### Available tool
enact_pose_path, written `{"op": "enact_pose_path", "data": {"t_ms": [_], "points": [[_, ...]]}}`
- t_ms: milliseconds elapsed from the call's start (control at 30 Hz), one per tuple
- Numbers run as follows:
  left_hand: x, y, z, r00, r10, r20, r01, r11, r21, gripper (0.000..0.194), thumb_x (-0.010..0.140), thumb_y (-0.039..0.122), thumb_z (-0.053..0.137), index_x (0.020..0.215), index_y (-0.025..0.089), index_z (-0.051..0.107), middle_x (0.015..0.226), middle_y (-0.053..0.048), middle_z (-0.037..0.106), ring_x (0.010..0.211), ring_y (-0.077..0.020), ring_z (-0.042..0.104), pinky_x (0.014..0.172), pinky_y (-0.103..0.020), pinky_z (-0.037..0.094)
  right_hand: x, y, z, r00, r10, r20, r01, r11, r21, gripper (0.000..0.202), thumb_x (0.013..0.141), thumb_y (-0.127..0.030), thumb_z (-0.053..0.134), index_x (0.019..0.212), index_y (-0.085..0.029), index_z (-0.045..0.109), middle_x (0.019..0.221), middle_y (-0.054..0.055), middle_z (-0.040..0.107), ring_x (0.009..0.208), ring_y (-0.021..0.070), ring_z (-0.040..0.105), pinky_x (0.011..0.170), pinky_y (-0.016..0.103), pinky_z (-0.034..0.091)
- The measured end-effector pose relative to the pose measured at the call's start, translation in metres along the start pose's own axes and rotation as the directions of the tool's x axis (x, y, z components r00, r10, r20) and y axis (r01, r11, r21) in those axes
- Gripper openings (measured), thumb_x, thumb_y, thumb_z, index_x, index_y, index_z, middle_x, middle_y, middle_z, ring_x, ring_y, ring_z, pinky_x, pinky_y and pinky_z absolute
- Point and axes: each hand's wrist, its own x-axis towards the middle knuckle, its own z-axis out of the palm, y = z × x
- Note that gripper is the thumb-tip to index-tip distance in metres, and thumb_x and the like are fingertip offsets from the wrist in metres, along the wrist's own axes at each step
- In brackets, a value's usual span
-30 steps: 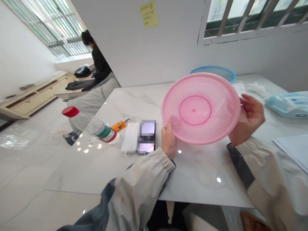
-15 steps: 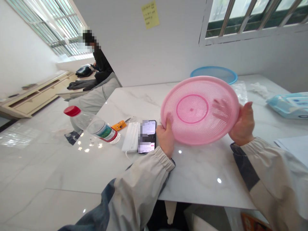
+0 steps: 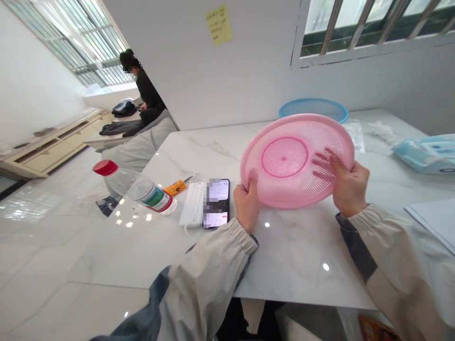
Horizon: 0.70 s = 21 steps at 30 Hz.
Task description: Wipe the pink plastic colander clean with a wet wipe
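Held up over the white table point(image 3: 295, 265), tilted with the inside toward the camera: a pink basket point(image 3: 284, 158). At the 8 o'clock rim, clamped on by the left hand point(image 3: 247, 206), with thumb laid over the inner face and fingers curled. At 4 o'clock, pinched by the right hand point(image 3: 350, 187), with thumb inside and spread fingers visible behind the mesh. Beyond the rim at 1 o'clock, against the wall point(image 3: 256, 76), a blue basket point(image 3: 313, 108). Out at 8 o'clock, near the left hand, a lit phone point(image 3: 218, 203) just beside a white power bank point(image 3: 192, 206). Toward 9 o'clock, a red-capped bottle point(image 3: 142, 189). Well apart at 3 o'clock, a wipes pack point(image 3: 424, 154).
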Motion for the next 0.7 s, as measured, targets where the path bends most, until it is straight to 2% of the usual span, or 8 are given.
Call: {"op": "enact_pose_path", "data": {"t_ms": [67, 167, 233, 267, 367, 433, 500, 700], "points": [[0.000, -0.004, 0.002, 0.998, -0.023, 0.058, 0.021, 0.999, 0.035, 0.045, 0.095, 0.044, 0.082, 0.063, 0.019, 0.063, 0.061, 0.001, 0.054, 0.066, -0.0166, 0.054, 0.061, -0.029, 0.038, 0.000, 0.000, 0.001, 0.998, -0.046, -0.051, 0.047, 0.999, 0.027, 0.035, 0.097, -0.052, 0.088, 0.123, -0.028, 0.086, 0.119, 0.010, 0.086, 0.102, 0.0316, 0.087, 0.080, 0.053, 0.076], [-0.001, -0.009, 0.006, 0.981, -0.073, 0.180, 0.079, 0.997, -0.023, 0.040, 0.093, 0.041, 0.083, 0.064, 0.018, 0.068, 0.064, -0.003, 0.064, 0.074, -0.0217, 0.067, 0.071, -0.031, 0.053, -0.002, -0.004, 0.003, 0.995, -0.074, -0.060, 0.078, 0.994, 0.072, 0.038, 0.097, -0.052, 0.087, 0.128, -0.030, 0.084, 0.125, 0.009, 0.085, 0.107, 0.0314, 0.086, 0.083, 0.053, 0.075], [-0.004, -0.010, 0.007, 0.960, -0.108, 0.259, 0.144, 0.982, -0.126, 0.024, 0.089, 0.037, 0.087, 0.082, 0.015, 0.080, 0.085, -0.009, 0.080, 0.095, -0.0292, 0.078, 0.088, -0.039, 0.063, -0.004, -0.007, 0.006, 0.996, -0.080, -0.038, 0.084, 0.990, 0.116, 0.039, 0.098, -0.052, 0.086, 0.131, -0.030, 0.083, 0.129, 0.009, 0.084, 0.112, 0.0313, 0.085, 0.087, 0.053, 0.075], [-0.005, -0.011, 0.008, 0.947, -0.122, 0.297, 0.182, 0.966, -0.184, 0.022, 0.086, 0.035, 0.089, 0.096, 0.015, 0.084, 0.101, -0.012, 0.085, 0.107, -0.0326, 0.080, 0.098, -0.045, 0.065, -0.004, -0.008, 0.007, 0.996, -0.081, -0.022, 0.083, 0.986, 0.142, 0.040, 0.098, -0.052, 0.085, 0.132, -0.030, 0.083, 0.130, 0.009, 0.084, 0.114, 0.0314, 0.085, 0.089, 0.053, 0.074], [-0.010, -0.013, 0.008, 0.887, -0.152, 0.436, 0.302, 0.905, -0.299, 0.047, 0.083, 0.031, 0.091, 0.128, 0.018, 0.083, 0.139, -0.017, 0.082, 0.130, -0.0381, 0.078, 0.112, -0.058, 0.063, -0.004, -0.007, 0.008, 0.997, -0.075, 0.029, 0.067, 0.976, 0.206, 0.039, 0.099, -0.052, 0.085, 0.131, -0.031, 0.084, 0.130, 0.008, 0.085, 0.120, 0.0313, 0.084, 0.094, 0.054, 0.073], [-0.011, -0.015, 0.008, 0.844, -0.156, 0.513, 0.350, 0.885, -0.306, 0.052, 0.084, 0.029, 0.090, 0.134, 0.018, 0.081, 0.146, -0.019, 0.079, 0.134, -0.0396, 0.076, 0.114, -0.060, 0.063, -0.002, -0.005, 0.007, 0.997, -0.065, 0.043, 0.054, 0.974, 0.219, 0.037, 0.099, -0.052, 0.084, 0.129, -0.031, 0.085, 0.128, 0.007, 0.085, 0.119, 0.0310, 0.084, 0.095, 0.055, 0.073], [-0.011, -0.019, 0.007, 0.828, -0.151, 0.540, 0.351, 0.891, -0.289, 0.051, 0.085, 0.029, 0.089, 0.134, 0.017, 0.081, 0.147, -0.019, 0.078, 0.136, -0.0406, 0.076, 0.114, -0.061, 0.064, 0.000, -0.003, 0.007, 0.998, -0.047, 0.048, 0.035, 0.975, 0.218, 0.034, 0.099, -0.052, 0.083, 0.127, -0.032, 0.085, 0.126, 0.006, 0.086, 0.118, 0.0305, 0.084, 0.095, 0.055, 0.073], [-0.009, -0.022, 0.005, 0.840, -0.139, 0.525, 0.297, 0.927, -0.229, 0.048, 0.087, 0.032, 0.090, 0.132, 0.019, 0.082, 0.147, -0.016, 0.079, 0.142, -0.0391, 0.072, 0.121, -0.059, 0.060, 0.000, -0.007, 0.009, 1.000, 0.005, 0.028, -0.012, 0.972, 0.236, 0.036, 0.096, -0.053, 0.086, 0.122, -0.029, 0.087, 0.123, 0.007, 0.086, 0.118, 0.0306, 0.084, 0.096, 0.053, 0.073]]}}
